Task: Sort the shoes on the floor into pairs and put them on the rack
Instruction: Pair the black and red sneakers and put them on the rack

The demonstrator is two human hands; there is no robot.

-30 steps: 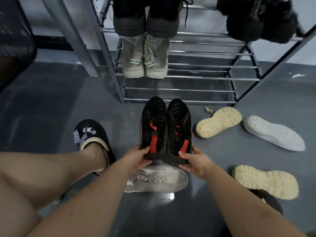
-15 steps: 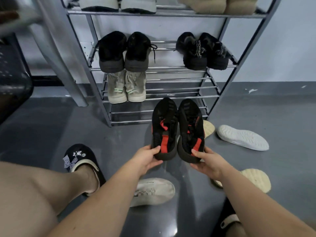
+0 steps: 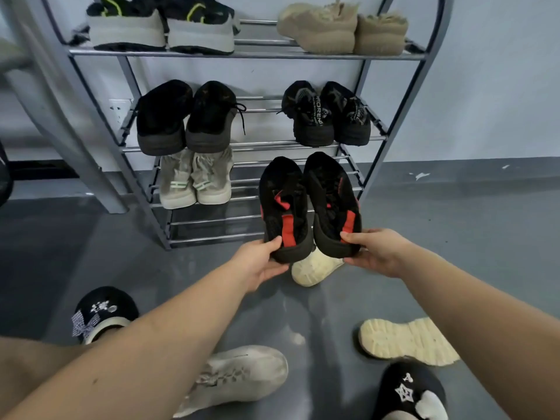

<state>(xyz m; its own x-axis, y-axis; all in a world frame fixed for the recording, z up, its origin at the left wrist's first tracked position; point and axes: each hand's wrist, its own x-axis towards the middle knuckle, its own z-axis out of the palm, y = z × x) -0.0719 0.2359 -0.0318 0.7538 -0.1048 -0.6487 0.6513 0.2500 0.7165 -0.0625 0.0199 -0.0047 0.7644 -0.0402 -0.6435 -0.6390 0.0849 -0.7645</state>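
Observation:
I hold a pair of black sneakers with red heel tabs side by side, toes toward the metal rack (image 3: 212, 147). My left hand (image 3: 257, 260) grips the heel of the left black-and-red sneaker (image 3: 283, 204). My right hand (image 3: 378, 251) grips the heel of the right black-and-red sneaker (image 3: 331, 201). The toes are level with the right side of the third shelf. On the floor lie a beige knit shoe (image 3: 236, 377), a cream-soled shoe (image 3: 406, 341) upside down and another cream sole (image 3: 315, 266) partly hidden under the held pair.
The rack holds grey-and-black trainers (image 3: 160, 28) and tan shoes (image 3: 342, 28) on top, two black pairs (image 3: 188, 116) (image 3: 327, 113) below, and beige high-tops (image 3: 194, 180) on the third shelf's left. My feet in black clogs (image 3: 103, 310) (image 3: 415, 392) are on the grey floor.
Both hands have carried the black-and-red pair up and forward from the floor to the rack's third shelf. The camera has tilted up, so more shelves show.

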